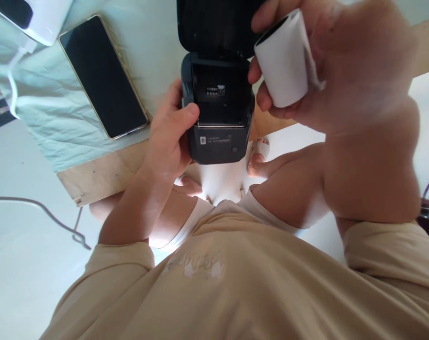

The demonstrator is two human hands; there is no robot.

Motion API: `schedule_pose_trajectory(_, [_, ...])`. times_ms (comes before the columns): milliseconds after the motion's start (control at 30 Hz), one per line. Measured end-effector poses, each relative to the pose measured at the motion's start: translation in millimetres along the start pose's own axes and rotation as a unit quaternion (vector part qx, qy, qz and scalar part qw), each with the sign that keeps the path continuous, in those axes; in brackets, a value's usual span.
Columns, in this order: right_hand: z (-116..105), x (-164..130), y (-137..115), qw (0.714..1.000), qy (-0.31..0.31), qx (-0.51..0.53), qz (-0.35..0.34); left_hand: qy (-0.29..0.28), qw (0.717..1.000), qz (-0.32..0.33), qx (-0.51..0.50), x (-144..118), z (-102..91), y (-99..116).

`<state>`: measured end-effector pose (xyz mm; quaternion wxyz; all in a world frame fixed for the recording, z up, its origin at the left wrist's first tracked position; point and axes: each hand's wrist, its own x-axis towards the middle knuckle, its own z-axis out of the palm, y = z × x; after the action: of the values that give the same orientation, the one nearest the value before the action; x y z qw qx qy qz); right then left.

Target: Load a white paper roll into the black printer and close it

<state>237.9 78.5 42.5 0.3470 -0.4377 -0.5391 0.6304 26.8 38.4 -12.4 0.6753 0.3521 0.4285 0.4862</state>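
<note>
Printer (217, 150): matt plastic; roll (284, 63): smooth paper.

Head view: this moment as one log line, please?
left hand: holds black device; lid: open; right hand: holds white roll; phone: on cloth

head-worn view | facing down | close above left hand (172, 127), right hand (336, 68)

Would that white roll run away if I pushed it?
Lying on its side, the white roll would probably roll, since it's round. Its loose flap might bend or unwind, as it looks thin and sticks out.
</note>
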Motion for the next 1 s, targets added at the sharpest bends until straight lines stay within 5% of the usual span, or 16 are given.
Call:
schedule_pose_trajectory(100, [6.4,-9.9,-1.4,0.982,-0.006,-0.16,-0.098,0.01,0.999,0.032,-0.007,0.9,-0.4,-3.5])
schedule_pose_trajectory(267, [21.7,-27.6,-4.1,0.87,0.071,-0.427,-0.236,-0.011,0.999,0.044,-0.027,1.4,-4.1,-5.9])
schedule_pose_trajectory(367, [26.9,-22.6,-3.7,0.827,0.082,-0.503,-0.236,-0.005,0.999,0.028,-0.02,0.9,-3.8,-4.6])
schedule_pose_trajectory(567, [36.7,-6.2,-1.8,0.814,0.078,-0.553,-0.157,-0.005,1.0,0.027,-0.012,-2.0,-4.4,-1.8])
schedule_pose_trajectory(833, [33.1,0.7,9.0,0.803,0.068,-0.545,-0.23,-0.031,0.999,0.018,-0.024,-0.9,-9.7,-3.3])
schedule_pose_trajectory(1000, [30.2,3.7,21.8,0.776,0.118,-0.563,-0.257,-0.018,0.999,0.018,-0.029,1.9,-8.6,-7.9])
